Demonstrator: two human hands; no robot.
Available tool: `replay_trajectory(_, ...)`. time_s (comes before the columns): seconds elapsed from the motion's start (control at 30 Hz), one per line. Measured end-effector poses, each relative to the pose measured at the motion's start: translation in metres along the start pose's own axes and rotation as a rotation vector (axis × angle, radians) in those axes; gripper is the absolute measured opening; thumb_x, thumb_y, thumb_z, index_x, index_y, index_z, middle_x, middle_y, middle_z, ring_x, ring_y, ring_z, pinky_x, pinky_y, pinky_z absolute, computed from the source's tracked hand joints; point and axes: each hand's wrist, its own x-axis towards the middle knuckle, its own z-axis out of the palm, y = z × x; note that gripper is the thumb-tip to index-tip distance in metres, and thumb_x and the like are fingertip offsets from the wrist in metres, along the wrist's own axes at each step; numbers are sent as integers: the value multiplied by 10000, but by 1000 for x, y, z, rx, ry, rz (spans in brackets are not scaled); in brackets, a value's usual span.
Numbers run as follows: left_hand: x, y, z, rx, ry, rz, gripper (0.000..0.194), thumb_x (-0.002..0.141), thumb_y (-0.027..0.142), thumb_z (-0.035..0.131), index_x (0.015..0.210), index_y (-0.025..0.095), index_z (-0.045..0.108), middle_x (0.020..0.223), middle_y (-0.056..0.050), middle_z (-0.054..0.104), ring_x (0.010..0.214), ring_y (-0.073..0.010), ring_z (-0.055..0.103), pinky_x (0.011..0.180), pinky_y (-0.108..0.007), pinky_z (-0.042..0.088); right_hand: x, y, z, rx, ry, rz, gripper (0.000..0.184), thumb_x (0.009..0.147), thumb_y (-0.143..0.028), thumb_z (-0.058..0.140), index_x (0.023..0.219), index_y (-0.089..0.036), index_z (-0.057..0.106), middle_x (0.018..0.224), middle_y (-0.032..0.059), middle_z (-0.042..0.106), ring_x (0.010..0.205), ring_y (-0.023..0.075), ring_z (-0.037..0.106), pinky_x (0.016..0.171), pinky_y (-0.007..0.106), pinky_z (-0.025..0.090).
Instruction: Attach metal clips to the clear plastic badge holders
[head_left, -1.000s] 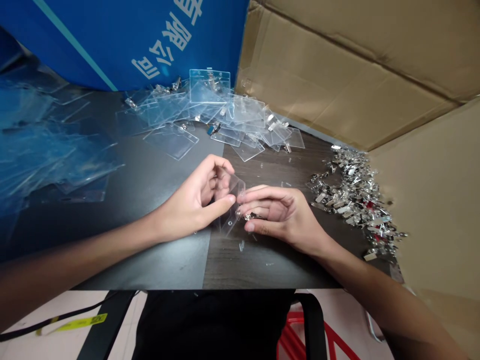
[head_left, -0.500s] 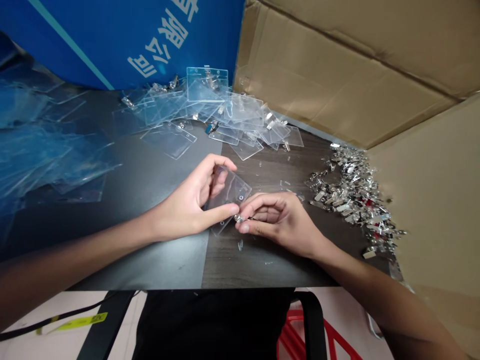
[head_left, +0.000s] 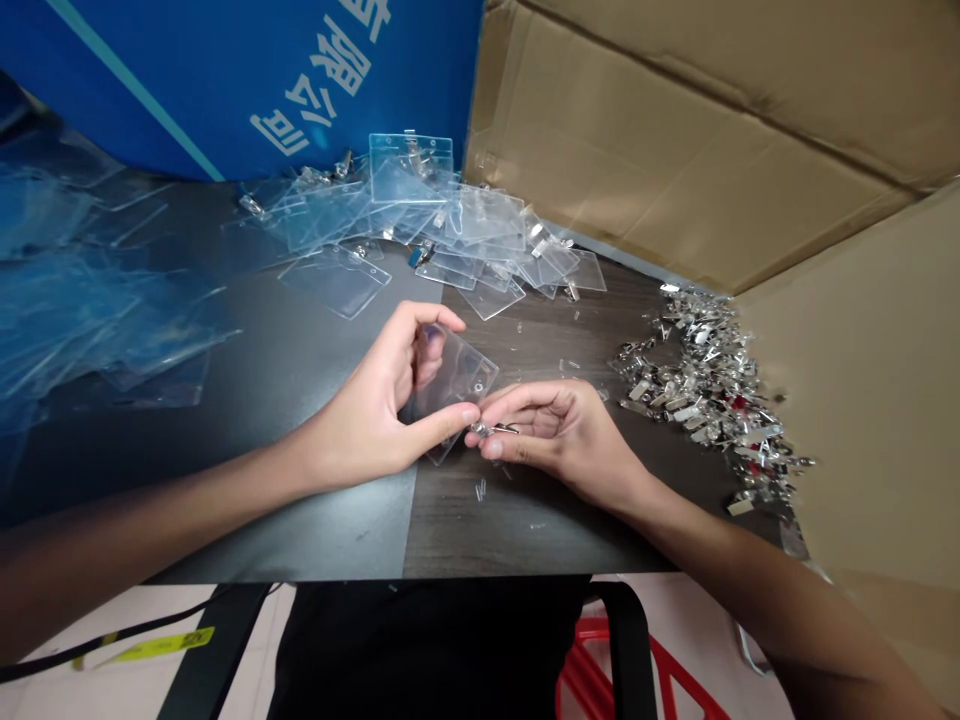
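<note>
In the head view a clear plastic badge holder [head_left: 459, 372] is gripped by my left hand [head_left: 390, 400], thumb along its near side and fingers behind it. My right hand [head_left: 559, 430] pinches a small metal badge clip [head_left: 495, 428] between thumb and fingertips. The clip lies against the holder's slotted edge, right by my left thumb tip. Whether the clip's strap passes through the slot is hidden by my fingers.
Clear holders with clips [head_left: 450, 215] lie heaped at the back; loose holders [head_left: 112, 310] spread at left. Many metal clips [head_left: 705, 390] pile at right beside cardboard [head_left: 675, 130]. A blue panel [head_left: 187, 70] stands behind. Tiny clear bits [head_left: 481, 490] lie near the front.
The badge holder has turned so its face and punched edge show more. My right fingers have closed in a pinch on the clip at the edge, and the clip now sticks out more visibly.
</note>
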Motion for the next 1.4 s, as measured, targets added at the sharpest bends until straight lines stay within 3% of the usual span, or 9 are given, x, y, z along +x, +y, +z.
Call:
replay_trajectory(0.2, -9, -7, -3, 212, 70, 157, 681, 874, 354, 896, 1450, 341, 533, 1195, -49, 504, 1034, -248, 508, 870, -413, 468, -1, -1, 1, -14, 26, -34, 422, 518, -257, 1148, 851, -249, 888, 981, 22, 889, 923, 228, 878, 918, 361, 750)
replay_trajectory(0.4, -15, -5, 0, 319, 136, 315, 742, 822, 368, 970, 1436, 359, 553, 1231, -93, 562, 1049, -291, 521, 837, -432, 462, -2, 1, 2, -103, 95, -121, 349, 607, -314, 1123, 841, -235, 877, 974, 40, 890, 940, 238, 863, 921, 386, 745)
replay_trajectory(0.53, -16, -6, 2, 393, 134, 355, 754, 846, 353, 950, 1458, 382, 512, 1197, -86, 572, 985, -276, 515, 806, -422, 458, -2, 1, 2, -156, 106, -193, 286, 675, -302, 1087, 847, -235, 869, 983, 53, 890, 938, 232, 854, 902, 371, 732)
replay_trajectory(0.73, -11, -3, 3, 204, 88, 218, 738, 824, 372, 964, 1415, 351, 523, 1146, -58, 542, 963, -245, 533, 816, -412, 469, -6, -1, 3, -255, 113, -300, 193, 779, -253, 1011, 879, -228, 848, 960, 53, 882, 890, 221, 845, 834, 348, 721)
replay_trajectory(0.87, -4, 2, 4, 15, 10, 116, 815, 801, 312, 975, 1424, 334, 450, 1044, -19, 538, 946, -210, 570, 791, -356, 496, -9, -2, 4, -336, 137, -344, 220, 797, -211, 974, 902, -224, 781, 929, 39, 859, 860, 212, 832, 826, 342, 701)
replay_trajectory(1.07, -1, 6, 6, -88, -74, 83, 853, 767, 221, 985, 1440, 315, 469, 1023, -11, 589, 935, -199, 619, 798, -330, 539, -15, -2, 3, -422, 105, -406, 250, 831, -140, 897, 825, -241, 669, 918, 29, 832, 872, 197, 810, 812, 322, 649)
replay_trajectory(1.2, 2, 9, 1, -96, -86, 41, 707, 802, 216, 954, 1367, 273, 534, 991, -7, 593, 865, -163, 600, 768, -295, 546, -15, -5, 2, -434, 104, -435, 241, 896, -180, 852, 828, -249, 631, 961, 42, 828, 920, 205, 805, 837, 339, 646)
replay_trajectory(1.3, 9, 11, -10, -94, -114, -54, 442, 913, 285, 870, 1276, 227, 625, 937, -19, 638, 823, -161, 641, 772, -299, 580, -9, -8, -1, -483, 131, -407, 128, 927, -207, 809, 944, -244, 688, 995, 42, 816, 895, 197, 784, 810, 339, 644)
replay_trajectory(1.4, 17, 13, -25, 36, -117, -145, 233, 1021, 407, 745, 1112, 195, 722, 884, -50, 721, 799, -191, 707, 747, -318, 602, -1, -9, -7, -571, 186, -373, 130, 918, -217, 787, 1034, -233, 731, 984, 39, 809, 820, 183, 764, 751, 326, 635)
